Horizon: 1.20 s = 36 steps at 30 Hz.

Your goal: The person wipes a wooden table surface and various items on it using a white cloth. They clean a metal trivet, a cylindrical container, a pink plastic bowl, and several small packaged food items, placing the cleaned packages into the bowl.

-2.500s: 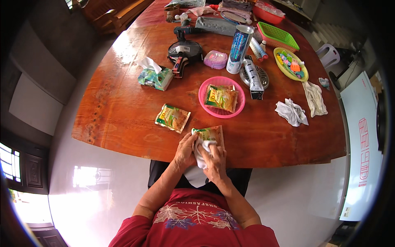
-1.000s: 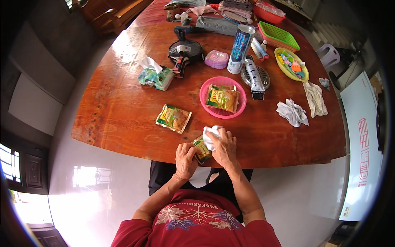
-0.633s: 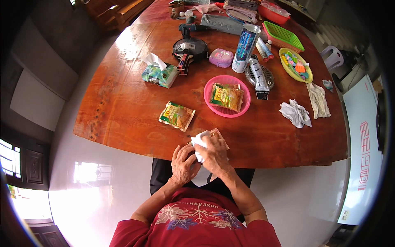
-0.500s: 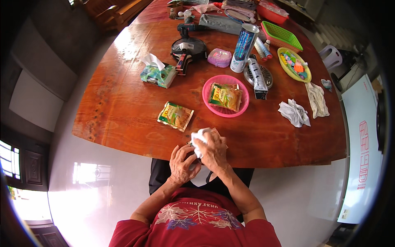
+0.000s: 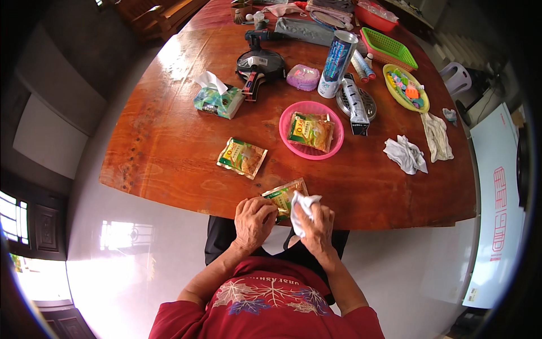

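At the near edge of the wooden table [image 5: 169,141], the left hand [image 5: 254,220] is curling its fingers around the lower end of a green and gold snack packet [image 5: 287,195], pinching it from the left side, while the packet's upper half is lying over the table's edge. The right hand [image 5: 316,226] is closing its fingers on a white cloth [image 5: 302,206], bunching it and pressing it against the packet's right side.

A little further in, a second snack packet [image 5: 241,157] of the same kind is lying flat on the bare wood, apart from everything else. Right of it, a round pink bowl [image 5: 333,121] is holding a third packet [image 5: 310,131], which is filling most of its floor. To the right of the bowl, a crumpled white rag [image 5: 405,153] is resting on the table, with a longer pale cloth [image 5: 437,135] just beyond it.

On the left side, a green tissue pack [image 5: 217,99] is standing with one white tissue sticking up from its top. Behind the bowl, a tall blue and white canister [image 5: 336,65] is standing upright beside a small lilac lidded box [image 5: 303,77]. Further right, a yellow oval dish [image 5: 389,85] is carrying small coloured bits, too tiny to tell apart. At the far end, a green slotted basket [image 5: 395,48] is sitting next to a red tub [image 5: 375,20]; what is inside them cannot be made out
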{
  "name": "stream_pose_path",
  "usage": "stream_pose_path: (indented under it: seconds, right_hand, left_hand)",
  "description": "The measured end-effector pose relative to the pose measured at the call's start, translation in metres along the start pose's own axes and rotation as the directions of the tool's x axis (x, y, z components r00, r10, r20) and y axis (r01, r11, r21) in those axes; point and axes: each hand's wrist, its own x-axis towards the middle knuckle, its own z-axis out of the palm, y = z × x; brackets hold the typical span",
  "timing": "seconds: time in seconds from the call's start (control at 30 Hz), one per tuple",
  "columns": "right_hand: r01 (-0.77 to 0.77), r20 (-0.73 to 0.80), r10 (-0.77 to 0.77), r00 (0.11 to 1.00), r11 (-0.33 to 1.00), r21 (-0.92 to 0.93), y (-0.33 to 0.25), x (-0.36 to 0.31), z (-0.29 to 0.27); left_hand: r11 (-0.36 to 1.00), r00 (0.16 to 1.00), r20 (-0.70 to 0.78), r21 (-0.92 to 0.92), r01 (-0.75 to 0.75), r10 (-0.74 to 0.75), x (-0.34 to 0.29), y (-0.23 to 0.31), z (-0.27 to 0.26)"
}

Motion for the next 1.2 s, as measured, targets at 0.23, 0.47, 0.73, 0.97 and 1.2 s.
stream_pose_path:
  seconds: [0.23, 0.47, 0.73, 0.97, 1.2]
  right_hand:
    - [0.044, 0.058, -0.048, 0.997, 0.997, 0.065, -0.002, -0.003, -0.014]
    - [-0.035, 0.020, 0.035, 0.999, 0.999, -0.011, 0.008, 0.001, -0.019]
    - [-0.132, -0.058, 0.140, 0.988, 0.982, 0.133, 0.003, 0.036, -0.001]
    - [0.018, 0.040, -0.023, 0.999, 0.994, 0.103, -0.014, 0.014, 0.005]
    - [-0.307, 0.072, 0.321, 0.944, 0.939, -0.155, 0.018, 0.022, -0.018]
  left_hand:
    - [0.997, 0.990, 0.127, -0.033, 0.066, -0.061, 0.071, 0.005, 0.023]
    - [0.954, 0.800, 0.592, -0.172, 0.244, -0.098, 0.105, -0.005, 0.031]
    - [-0.177, 0.683, 0.536, -0.832, 0.525, -0.495, 0.052, -0.036, 0.056]
    - [-0.254, 0.715, 0.441, -0.898, 0.361, -0.542, 0.040, -0.031, 0.065]
    - [-0.253, 0.690, 0.370, -0.929, 0.270, -0.622, 0.035, -0.014, 0.062]
